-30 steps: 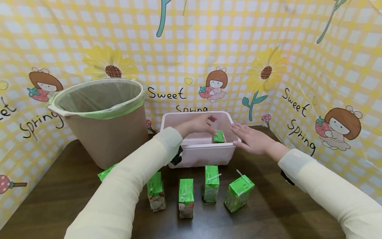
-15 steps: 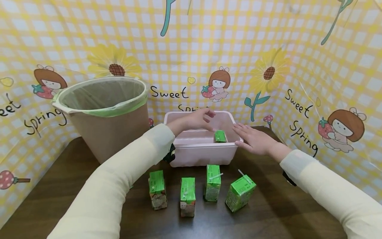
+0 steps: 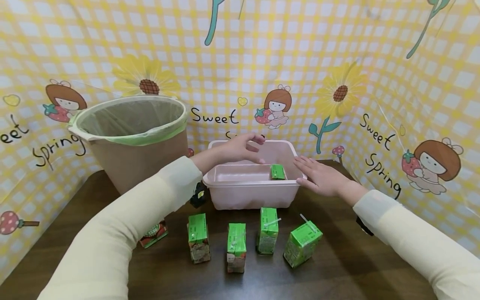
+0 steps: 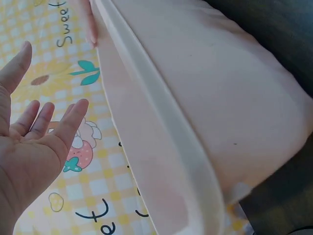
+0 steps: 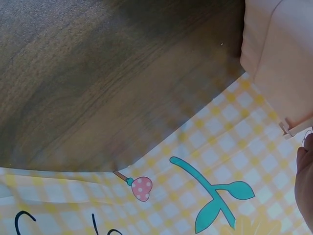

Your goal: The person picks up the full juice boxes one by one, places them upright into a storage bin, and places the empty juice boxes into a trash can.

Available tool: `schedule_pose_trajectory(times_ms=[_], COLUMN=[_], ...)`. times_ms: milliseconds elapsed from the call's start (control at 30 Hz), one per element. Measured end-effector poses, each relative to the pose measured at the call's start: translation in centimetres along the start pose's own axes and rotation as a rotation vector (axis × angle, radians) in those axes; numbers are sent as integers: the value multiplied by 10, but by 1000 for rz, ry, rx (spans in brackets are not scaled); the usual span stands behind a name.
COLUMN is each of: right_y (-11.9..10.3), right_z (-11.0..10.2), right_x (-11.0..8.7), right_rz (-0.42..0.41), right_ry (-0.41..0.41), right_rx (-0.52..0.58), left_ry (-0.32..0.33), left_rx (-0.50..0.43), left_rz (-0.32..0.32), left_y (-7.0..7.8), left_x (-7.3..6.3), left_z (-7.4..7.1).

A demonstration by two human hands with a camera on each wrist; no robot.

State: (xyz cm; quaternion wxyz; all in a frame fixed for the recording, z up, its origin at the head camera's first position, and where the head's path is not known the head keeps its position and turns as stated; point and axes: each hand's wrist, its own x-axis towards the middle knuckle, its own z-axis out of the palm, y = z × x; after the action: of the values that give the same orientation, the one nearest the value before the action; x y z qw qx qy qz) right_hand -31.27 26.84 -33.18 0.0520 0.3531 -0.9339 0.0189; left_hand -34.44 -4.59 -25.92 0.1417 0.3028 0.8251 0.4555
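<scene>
In the head view a pale pink plastic bin [image 3: 251,198] stands on the table. One green-topped drink carton [image 3: 278,172] is inside it, against the right end. My left hand [image 3: 241,149] hovers over the bin's left half, holding nothing; the left wrist view shows this left hand [image 4: 36,156] with fingers spread and palm bare. Flat fingers of my right hand [image 3: 321,176] rest at the bin's right rim. Only a sliver of the right hand [image 5: 305,181] enters the right wrist view, beside the bin's wall [image 5: 283,73].
Several drink cartons stand in front of the bin, among them a straw-topped carton [image 3: 267,231] and an angled carton [image 3: 303,243]. Another carton [image 3: 155,235] is partly hidden by the left sleeve. A tall brown trash can [image 3: 146,160] with a green-edged liner stands at left, near the patterned cloth wall.
My left hand has drawn back leftward and up from the carton in the bin. A carton by the left sleeve has come back into sight. The right hand stays at the rim.
</scene>
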Motion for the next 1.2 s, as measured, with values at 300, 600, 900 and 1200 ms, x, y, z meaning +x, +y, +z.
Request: schedule_pose_trajectory(times_ms=[300,600,900,1200], right_y=[-2,0,-1,-2], right_z=[-3,-2,-1,-1], right_x=[2,2,0,0], right_rz=[-34,-46,-54,-38], right_ry=[-2,10,12,13], right_rx=[-35,-47,-34,-15], left_ry=[2,-8,-4,4], left_rx=[-72,-142,-182,-182], left_rz=[13,72,79,76], left_y=[-8,-11,-22,-33], left_x=[-32,-71,-112,-147], left_z=[-4,-8,-12,-13])
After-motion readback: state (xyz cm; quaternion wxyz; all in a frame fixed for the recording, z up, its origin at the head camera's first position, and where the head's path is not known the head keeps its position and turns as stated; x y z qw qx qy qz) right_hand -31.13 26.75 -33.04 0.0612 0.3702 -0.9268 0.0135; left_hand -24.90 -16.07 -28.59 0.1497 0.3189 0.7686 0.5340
